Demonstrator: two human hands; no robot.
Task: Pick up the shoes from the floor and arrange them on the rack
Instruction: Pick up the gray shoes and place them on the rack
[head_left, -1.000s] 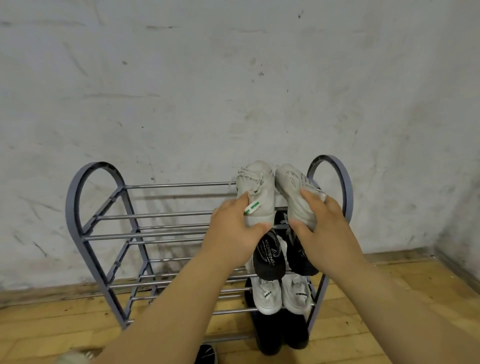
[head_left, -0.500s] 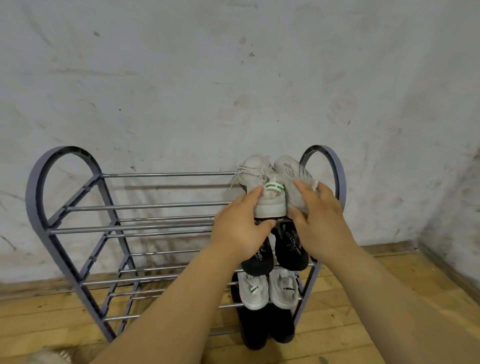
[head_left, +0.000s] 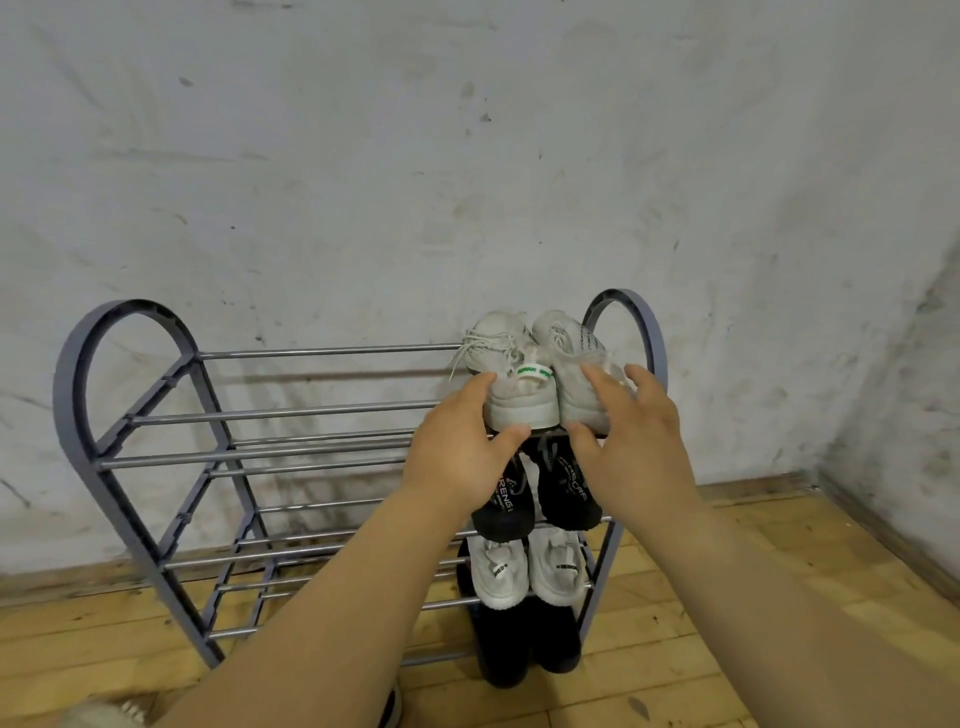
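A grey four-tier shoe rack (head_left: 78, 374) stands against the wall. A pair of white sneakers rests on the right end of its top tier, toes to the wall. My left hand (head_left: 462, 452) pinches the heel of the left white sneaker (head_left: 501, 358) between thumb and forefinger. My right hand (head_left: 628, 436) lies on the right white sneaker (head_left: 566, 343) with fingers spread, thumb under the heel. Below sit a black pair (head_left: 563, 493), a white pair (head_left: 556, 571) and another black pair (head_left: 556, 642).
The rack's left two thirds holds bare bars (head_left: 311, 415). On the wooden floor (head_left: 727, 597) at the bottom edge lie part of a white shoe (head_left: 101, 717) and a dark shoe (head_left: 393, 705) beside my left arm. A wall corner is at the right.
The white sneakers have been pushed further back onto the top tier. My right hand's fingers have spread and loosened. The camera view has shifted slightly.
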